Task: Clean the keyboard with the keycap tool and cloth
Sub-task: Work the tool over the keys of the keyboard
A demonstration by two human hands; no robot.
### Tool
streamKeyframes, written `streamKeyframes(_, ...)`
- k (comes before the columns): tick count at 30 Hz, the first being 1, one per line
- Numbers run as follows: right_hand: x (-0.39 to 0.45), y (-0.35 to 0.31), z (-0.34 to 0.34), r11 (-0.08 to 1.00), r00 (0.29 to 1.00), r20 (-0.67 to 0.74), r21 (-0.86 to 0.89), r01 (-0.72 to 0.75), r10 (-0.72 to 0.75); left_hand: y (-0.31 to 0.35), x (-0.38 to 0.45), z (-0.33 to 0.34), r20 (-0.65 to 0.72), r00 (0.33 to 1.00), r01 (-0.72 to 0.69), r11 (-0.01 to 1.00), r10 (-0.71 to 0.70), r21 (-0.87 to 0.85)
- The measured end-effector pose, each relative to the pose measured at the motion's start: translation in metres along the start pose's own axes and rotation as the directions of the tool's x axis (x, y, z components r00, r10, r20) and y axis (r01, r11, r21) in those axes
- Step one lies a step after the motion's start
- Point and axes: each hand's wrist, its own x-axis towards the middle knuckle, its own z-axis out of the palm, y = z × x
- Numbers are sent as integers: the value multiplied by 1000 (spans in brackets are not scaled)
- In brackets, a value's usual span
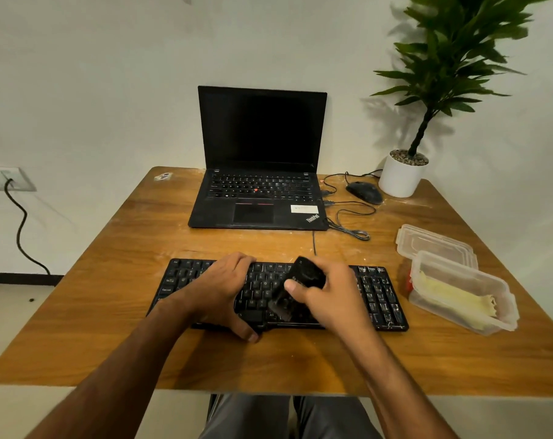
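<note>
Wooden tabletop (110, 312) is carrying the black keyboard (379, 299), its long axis running left-right beneath both hands: left hand (219, 289) is bracing it with loosely bent fingers, right hand (329, 296) is gripping the keycap tool (303, 277), angled down-left onto the middle keys.

Bare table (135, 236) left of the keyboard (379, 296); containers (459, 289) crowd its right.
</note>
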Motion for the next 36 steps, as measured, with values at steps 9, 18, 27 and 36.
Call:
streamKeyframes(9,2,0,-12,972,967,250,-235,21,40,2,0,0,-10,1000,-4,1000,4,7)
streamKeyframes(18,7,-12,-4,980,963,269,-193,47,7,2,1,-1,7,1000,14,1000,-14,-1)
streamKeyframes(27,-8,-18,8,906,892,364,-221,361,-266,1,0,-1,8,1000,13,1000,-13,-4)
streamKeyframes(36,-30,-4,-1,776,911,331,-497,388,-244,4,1,-3,37,999,38,999,-38,3)
